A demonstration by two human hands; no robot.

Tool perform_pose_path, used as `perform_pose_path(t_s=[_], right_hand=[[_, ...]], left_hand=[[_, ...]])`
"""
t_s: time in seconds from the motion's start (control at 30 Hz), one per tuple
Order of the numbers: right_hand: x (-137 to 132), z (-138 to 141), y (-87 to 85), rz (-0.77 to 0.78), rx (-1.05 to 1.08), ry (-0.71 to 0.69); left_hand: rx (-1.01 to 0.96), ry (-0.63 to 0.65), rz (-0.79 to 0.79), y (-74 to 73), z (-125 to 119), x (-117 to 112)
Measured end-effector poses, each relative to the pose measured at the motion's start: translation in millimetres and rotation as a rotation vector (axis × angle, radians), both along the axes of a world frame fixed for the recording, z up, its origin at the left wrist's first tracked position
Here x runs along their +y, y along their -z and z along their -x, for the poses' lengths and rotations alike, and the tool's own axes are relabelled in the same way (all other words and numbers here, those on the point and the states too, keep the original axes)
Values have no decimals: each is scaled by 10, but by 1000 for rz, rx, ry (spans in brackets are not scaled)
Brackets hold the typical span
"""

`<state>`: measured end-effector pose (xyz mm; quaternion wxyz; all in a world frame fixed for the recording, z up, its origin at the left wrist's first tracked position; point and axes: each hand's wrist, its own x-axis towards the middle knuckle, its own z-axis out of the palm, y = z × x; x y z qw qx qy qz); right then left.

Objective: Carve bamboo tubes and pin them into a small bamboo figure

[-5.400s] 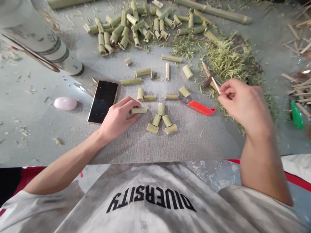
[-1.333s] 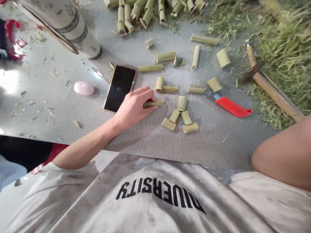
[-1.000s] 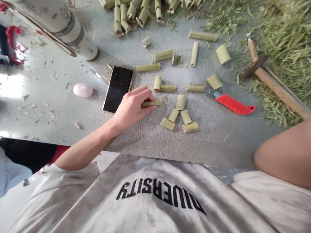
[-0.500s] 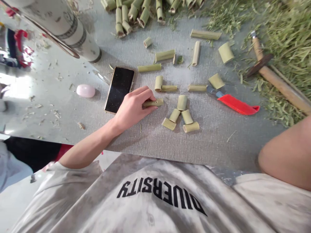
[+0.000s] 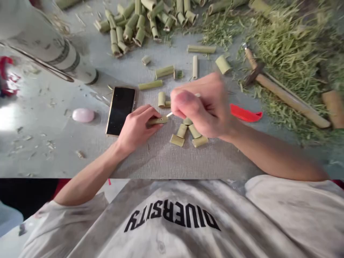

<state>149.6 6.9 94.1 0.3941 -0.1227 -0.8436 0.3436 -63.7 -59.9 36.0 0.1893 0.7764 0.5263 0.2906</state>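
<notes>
My left hand (image 5: 139,125) pinches a short bamboo piece (image 5: 160,120) with a small hole near its right end, held low over the table beside the phone. My right hand (image 5: 202,105), blurred by motion, is closed on a thin white stick (image 5: 170,114). The stick's tip points at the right end of that bamboo piece; whether they touch I cannot tell. Below my right hand lie short bamboo pieces in a figure-like layout, with a left lower piece (image 5: 177,140) and a right lower piece (image 5: 200,141). My right hand covers the upper part of the layout.
A black phone (image 5: 120,109) and a pink oval object (image 5: 83,115) lie at left, below a white patterned cylinder (image 5: 72,64). A red knife handle (image 5: 245,113) and a hammer (image 5: 287,95) are at right. Bamboo shavings (image 5: 298,43) and a bamboo pile (image 5: 134,23) are at the back.
My right hand has come in from the right with the thin white stick, toward the bamboo piece. My left hand still grips that piece. The camera view has shifted.
</notes>
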Motion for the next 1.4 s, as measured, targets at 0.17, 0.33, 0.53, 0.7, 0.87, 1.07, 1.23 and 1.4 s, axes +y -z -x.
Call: perform_pose_path(t_s=[0.17, 0.33, 0.53, 0.7, 0.87, 1.07, 1.23, 1.4], right_hand=[[-22, -107, 11, 99, -54, 80], [-18, -56, 62, 150, -153, 32], [-32, -45, 115, 174, -162, 36], [-61, -60, 47, 187, -182, -18], [-31, -52, 49, 94, -248, 63], [-53, -30, 86, 159, -195, 14], [-27, -53, 91, 163, -270, 54], [-54, -9, 170, 122, -362, 46]], left_hand=[[-34, 60, -29, 30, -20, 14], [-27, 9, -50, 45, -43, 1], [-71, 76, -77, 100, 6, 34], [-34, 54, -71, 61, -17, 3], [-41, 101, 6, 27, -18, 10], [-72, 57, -95, 87, 0, 19], [-55, 77, -2, 37, -8, 21], [-37, 42, 0, 21, -22, 24]])
